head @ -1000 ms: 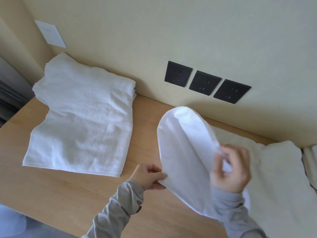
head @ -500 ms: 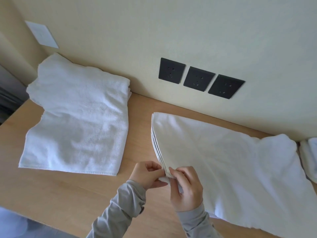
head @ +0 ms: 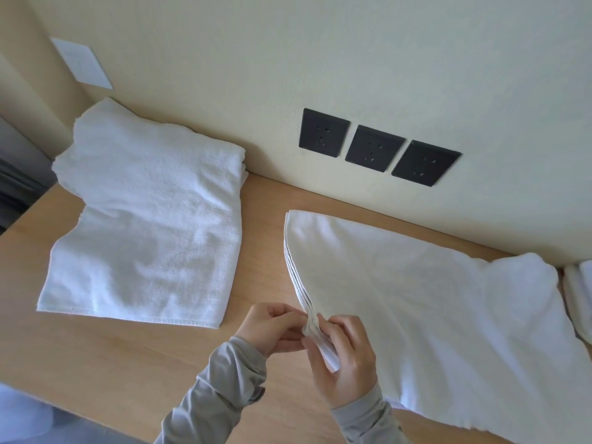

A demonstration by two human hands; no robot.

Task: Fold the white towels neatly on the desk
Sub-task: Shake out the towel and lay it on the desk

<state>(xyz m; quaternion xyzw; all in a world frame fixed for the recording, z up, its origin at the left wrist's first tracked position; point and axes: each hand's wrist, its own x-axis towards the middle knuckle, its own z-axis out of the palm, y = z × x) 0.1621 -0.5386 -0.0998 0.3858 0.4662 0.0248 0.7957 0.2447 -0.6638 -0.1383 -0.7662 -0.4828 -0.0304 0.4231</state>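
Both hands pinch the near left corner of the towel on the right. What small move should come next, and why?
Probably align the layers at that corner, then lay it flat. The left hand and right hand pinch the stacked edges of the towel, which fan apart along its left side; the rest lies spread on the desk.

towels (head: pixel 144 225): 3 | wall sockets (head: pixel 371 148): 3 | white wall plate (head: pixel 81 64): 1 | hands (head: pixel 272 325): 2

Folded towel (head: pixel 147 238) on the desk (head: pixel 121 357) at left, far end against the wall (head: pixel 320 52), spread towel (head: pixel 432 309) right (both hands at its near-left corner), three sockets (head: pixel 373 148) behind.
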